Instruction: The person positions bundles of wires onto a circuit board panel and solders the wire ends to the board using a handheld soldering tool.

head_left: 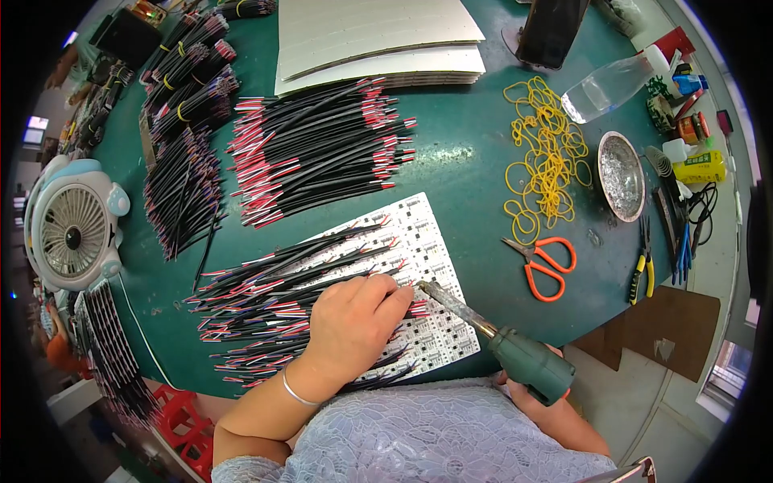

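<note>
A white panel of small circuit boards point(439, 258) lies at a slant on the green table. Many black-sleeved wires point(258, 330) with red, white and blue ends rest across its left part and overhang it. My left hand point(358, 318) is over the panel, fingers pinched near its middle at a wire end; the hand covers most of that wire. From the right, my right hand point(527, 400) grips a soldering iron point(527, 362) with a thick green handle, which hides most of its fingers. The iron's metal tip points left, close to my left fingertips.
Behind lie a wire pile point(322, 149) and white panels point(378, 36). On the right are orange-handled scissors point(547, 266), yellow rubber bands point(547, 153), a metal bowl point(621, 177), a clear bottle point(608, 84) and pliers point(642, 270). A fan point(72, 229) stands left.
</note>
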Action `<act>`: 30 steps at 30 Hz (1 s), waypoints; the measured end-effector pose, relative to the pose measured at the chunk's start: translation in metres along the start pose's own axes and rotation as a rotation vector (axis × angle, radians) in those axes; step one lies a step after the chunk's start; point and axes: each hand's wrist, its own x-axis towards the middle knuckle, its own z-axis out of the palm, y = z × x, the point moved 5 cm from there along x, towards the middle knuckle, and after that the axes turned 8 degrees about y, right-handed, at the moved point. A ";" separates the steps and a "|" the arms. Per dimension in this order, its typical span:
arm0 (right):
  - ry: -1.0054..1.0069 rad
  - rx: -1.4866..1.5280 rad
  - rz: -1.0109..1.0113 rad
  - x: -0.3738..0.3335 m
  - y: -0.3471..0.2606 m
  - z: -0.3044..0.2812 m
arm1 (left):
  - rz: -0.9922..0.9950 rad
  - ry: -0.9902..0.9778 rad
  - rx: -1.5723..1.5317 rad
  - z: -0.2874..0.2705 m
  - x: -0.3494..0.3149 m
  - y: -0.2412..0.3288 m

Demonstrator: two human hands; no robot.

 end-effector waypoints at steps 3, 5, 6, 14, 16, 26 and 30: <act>-0.020 -0.010 0.020 0.001 -0.001 0.000 | 0.003 -0.003 0.010 0.000 0.000 0.001; -0.050 0.066 0.108 0.002 0.000 0.000 | 0.004 -0.005 0.015 0.000 0.000 0.001; -0.050 0.066 0.108 0.004 -0.001 -0.002 | 0.005 -0.004 0.018 0.000 0.000 0.001; -0.037 0.131 0.159 0.005 -0.004 -0.007 | 0.009 -0.074 0.043 0.003 -0.003 0.000; -0.037 0.133 0.163 0.004 -0.002 -0.006 | 0.008 -0.049 0.014 0.003 -0.002 -0.001; -0.004 0.044 -0.016 0.009 -0.008 -0.002 | -0.001 -0.034 -0.052 0.004 0.001 -0.003; -0.073 0.047 0.043 0.007 -0.002 -0.001 | 0.006 -0.022 -0.049 0.003 0.001 -0.002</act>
